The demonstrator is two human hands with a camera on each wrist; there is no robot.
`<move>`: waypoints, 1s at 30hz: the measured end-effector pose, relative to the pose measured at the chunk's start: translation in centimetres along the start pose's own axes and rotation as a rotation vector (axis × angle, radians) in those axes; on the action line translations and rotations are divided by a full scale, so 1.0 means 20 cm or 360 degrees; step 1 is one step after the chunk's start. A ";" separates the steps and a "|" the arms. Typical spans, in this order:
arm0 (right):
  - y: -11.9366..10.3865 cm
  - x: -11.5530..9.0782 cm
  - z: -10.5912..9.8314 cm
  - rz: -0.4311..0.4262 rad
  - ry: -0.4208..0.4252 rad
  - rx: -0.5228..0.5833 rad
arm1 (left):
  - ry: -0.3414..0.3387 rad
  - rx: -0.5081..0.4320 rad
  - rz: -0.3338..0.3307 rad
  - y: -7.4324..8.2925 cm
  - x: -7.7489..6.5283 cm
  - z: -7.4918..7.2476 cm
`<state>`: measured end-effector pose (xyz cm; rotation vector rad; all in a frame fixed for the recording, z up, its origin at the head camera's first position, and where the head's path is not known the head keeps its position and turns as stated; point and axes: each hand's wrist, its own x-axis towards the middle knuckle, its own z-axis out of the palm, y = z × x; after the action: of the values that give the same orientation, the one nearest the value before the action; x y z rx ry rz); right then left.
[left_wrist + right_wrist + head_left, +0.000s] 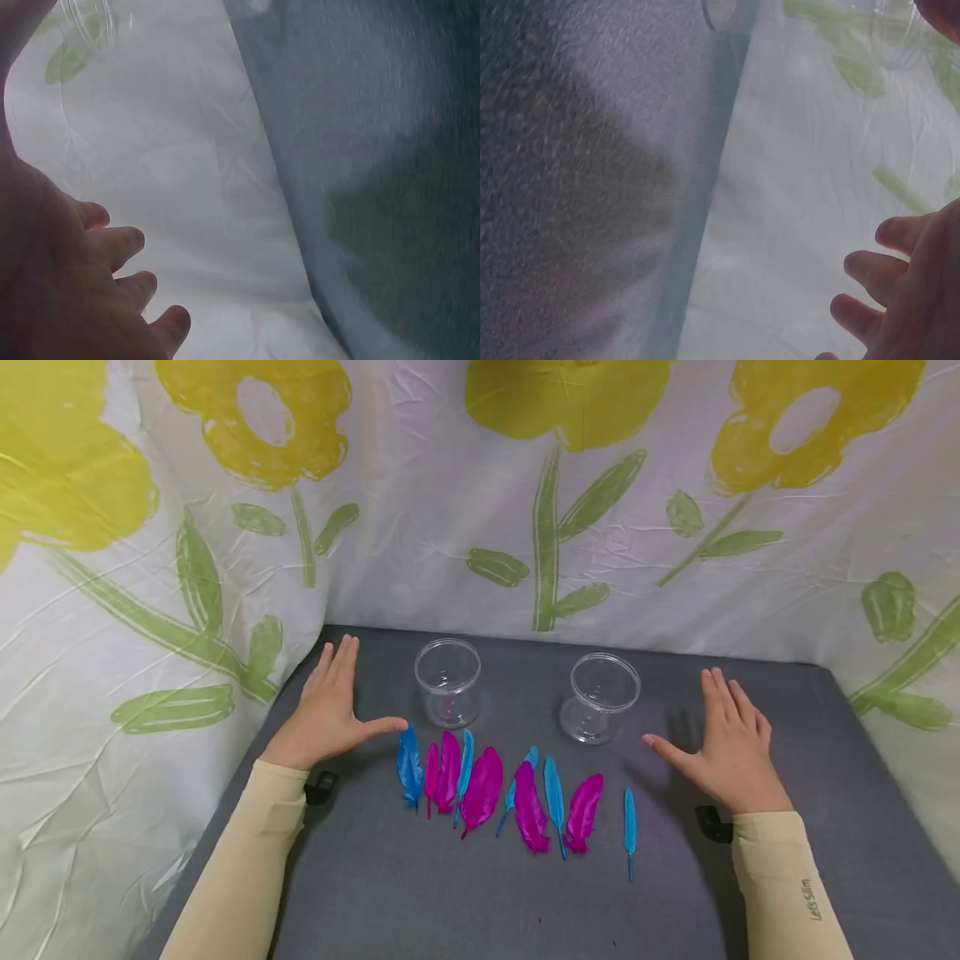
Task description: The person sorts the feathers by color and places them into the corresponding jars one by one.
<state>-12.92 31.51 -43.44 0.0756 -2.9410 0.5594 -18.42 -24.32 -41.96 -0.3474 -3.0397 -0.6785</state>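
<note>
- My left hand (322,718) is spread, fingers straight and thumb out to the side, holding nothing.
- My right hand (731,747) matches it, spread and bare, its thumb pointing in towards the left.
- Between my hands, and a little closer to me, ten feathers lie on the grey table (450,893): five magenta feathers (482,785) and five blue ones.
- The dark blue feather (409,768) is nearest my left thumb; whether they touch I cannot tell. The lone light blue feather (630,820) lies nearest my right hand, apart from the row.
- Just inward of my left hand stands one clear cup (448,693); just inward of my right, a second cup (596,703). Both are upright.
- As I judge it, nothing is sorted so far: the colours lie mixed, and all ten feathers are out on the cloth.
- A pinkish tint shows in the cup by my left hand, perhaps only a feather's colour through the plastic.
</note>
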 end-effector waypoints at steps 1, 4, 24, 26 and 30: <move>-0.01 0.00 0.00 -0.0010 0.0001 0.0014 | -0.0004 -0.0019 0.0010 0.01 0.00 0.01; -0.05 0.00 0.00 -0.0045 0.0015 0.0055 | -0.0025 -0.0101 0.0046 0.02 0.02 0.04; -0.62 -0.05 0.04 -0.0706 0.0344 0.0172 | -0.0126 -0.0617 0.0125 0.25 0.18 0.16; -0.71 -0.05 0.07 -0.0812 0.0318 0.0168 | -0.0117 -0.0626 0.0130 0.26 0.19 0.16; -0.89 -0.07 0.14 -0.1048 0.0234 0.0159 | -0.0110 -0.0644 0.0138 0.28 0.22 0.19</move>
<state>-10.63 14.00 -39.90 0.9231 -2.5190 0.5643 -21.33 -16.91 -42.73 -0.5119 -2.9080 -1.3002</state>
